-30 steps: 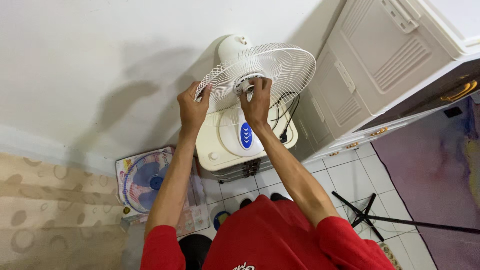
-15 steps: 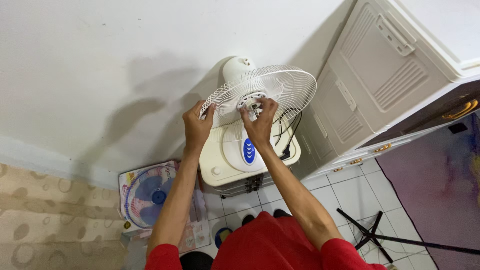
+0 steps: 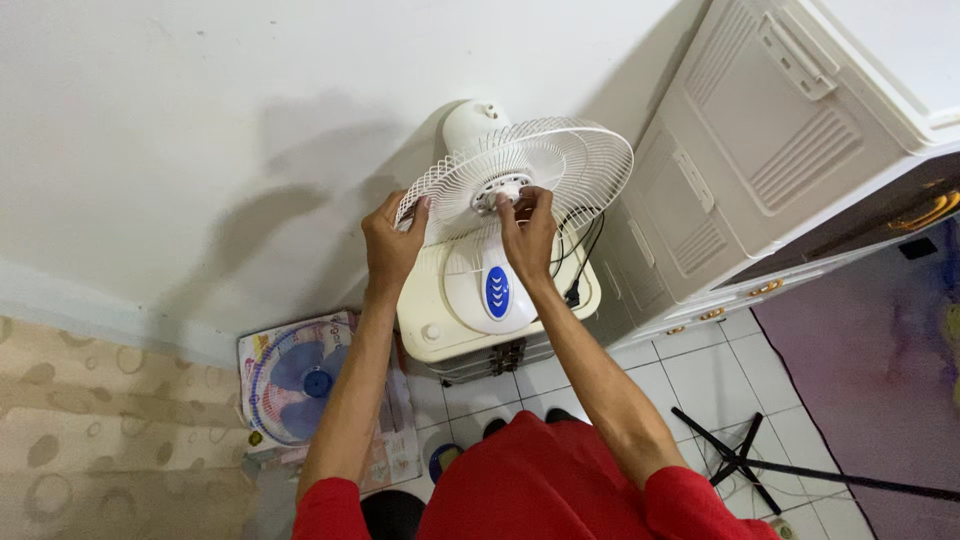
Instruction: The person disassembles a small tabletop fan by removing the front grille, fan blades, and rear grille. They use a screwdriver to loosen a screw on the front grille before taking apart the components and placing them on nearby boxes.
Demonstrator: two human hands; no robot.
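A white table fan stands against the wall, with a round wire rear grille (image 3: 570, 160) tilted upward and a white motor housing (image 3: 468, 122) behind it. Its base (image 3: 492, 290) has a blue oval panel and rests on a cream stool or box. My left hand (image 3: 392, 240) grips the left rim of the grille. My right hand (image 3: 526, 232) has its fingertips on the hub (image 3: 497, 192) at the grille's centre, pinching a small part there; what exactly it pinches is hidden by the fingers.
A cream cabinet (image 3: 760, 140) stands right of the fan. A black cord (image 3: 580, 262) hangs between them. The fan's cardboard box (image 3: 300, 385) lies on the tiled floor at left, a black stand (image 3: 735, 460) at right. A patterned mattress (image 3: 90, 430) fills the lower left.
The view shifted slightly. My right hand's fingers have turned at the hub, while my left hand keeps its hold on the grille rim.
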